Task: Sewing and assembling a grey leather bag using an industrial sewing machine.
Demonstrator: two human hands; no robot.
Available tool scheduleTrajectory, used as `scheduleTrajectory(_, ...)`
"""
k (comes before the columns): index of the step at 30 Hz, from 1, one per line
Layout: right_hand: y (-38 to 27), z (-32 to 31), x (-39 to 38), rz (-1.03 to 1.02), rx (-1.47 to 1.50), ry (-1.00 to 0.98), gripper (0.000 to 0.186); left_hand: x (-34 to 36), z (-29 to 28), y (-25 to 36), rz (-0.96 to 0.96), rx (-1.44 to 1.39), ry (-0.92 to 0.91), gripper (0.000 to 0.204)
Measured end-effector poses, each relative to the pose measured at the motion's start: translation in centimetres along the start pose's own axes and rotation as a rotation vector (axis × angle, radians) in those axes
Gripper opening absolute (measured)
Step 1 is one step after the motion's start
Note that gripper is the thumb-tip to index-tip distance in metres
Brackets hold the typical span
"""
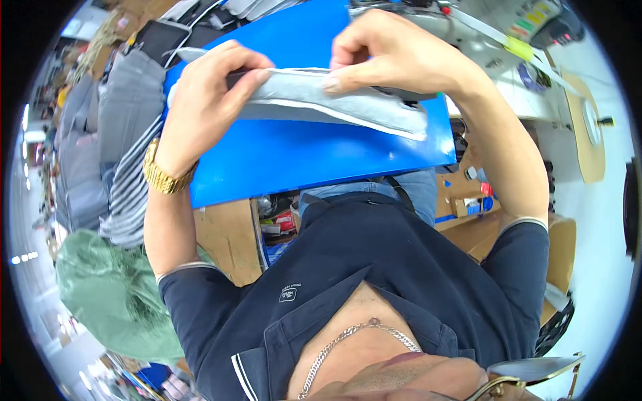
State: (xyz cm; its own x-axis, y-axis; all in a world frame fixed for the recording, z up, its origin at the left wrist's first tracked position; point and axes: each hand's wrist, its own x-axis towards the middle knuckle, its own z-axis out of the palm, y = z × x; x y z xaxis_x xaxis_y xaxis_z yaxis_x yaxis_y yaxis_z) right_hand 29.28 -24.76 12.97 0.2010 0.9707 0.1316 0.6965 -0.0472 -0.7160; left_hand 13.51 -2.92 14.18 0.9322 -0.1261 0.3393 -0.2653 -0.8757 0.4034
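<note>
A grey fabric piece [374,110] with white edges is stretched between my two hands, just over the blue work surface [307,157]. My left hand [210,87], with a gold watch on its wrist, pinches the upper edge between thumb and fingers. Farther right along the same edge, my right hand [398,57] grips it, its thumb lying on the near face and the other fingers curled. The fabric's right end hangs free below my right hand. Part of its left end is hidden behind my left hand.
Stacked grey fabric pieces [130,93] lie left of the blue surface, with a green bag [114,287] below them. A white machine table [525,97] with a strap stands at the right. An open cardboard box [227,237] is under the near edge.
</note>
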Motion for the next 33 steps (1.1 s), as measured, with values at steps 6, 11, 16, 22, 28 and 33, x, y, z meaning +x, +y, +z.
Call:
scheduleTrajectory(6, 0.2, 0.3, -0.2, 0.023, 0.004, 0.025, 0.037, 0.7, 0.4, 0.3, -0.038, -0.037, -0.011, 0.01)
scheduleTrajectory(11, -0.7, 1.5, -0.7, -0.092, -0.151, 0.264, 0.032, 0.2, 0.3, -0.3, 0.003, 0.04, 0.047, 0.01)
scheduleTrajectory(16, -1.5, 2.4, -0.9, -0.083, -0.091, 0.331, 0.027, -0.5, -0.6, 0.3, 0.047, 0.051, 0.063, 0.016)
scheduleTrajectory(22, -2.4, 2.8, 0.0, -0.176, -0.007, 0.383, 0.025, -0.6, -3.6, 2.0, 0.099, 0.258, 0.103, 0.011)
scheduleTrajectory(28, -2.3, 4.2, 1.6, -0.111, 0.402, 0.46, 0.021, 1.3, -6.9, 2.2, 0.156, 0.544, 0.038, 0.007)
scheduleTrajectory(33, 1.7, 5.5, 1.8, -0.059, 0.712, 0.527, 0.021, 6.9, -4.9, -2.3, 0.298, 0.403, -0.109, 0.011)
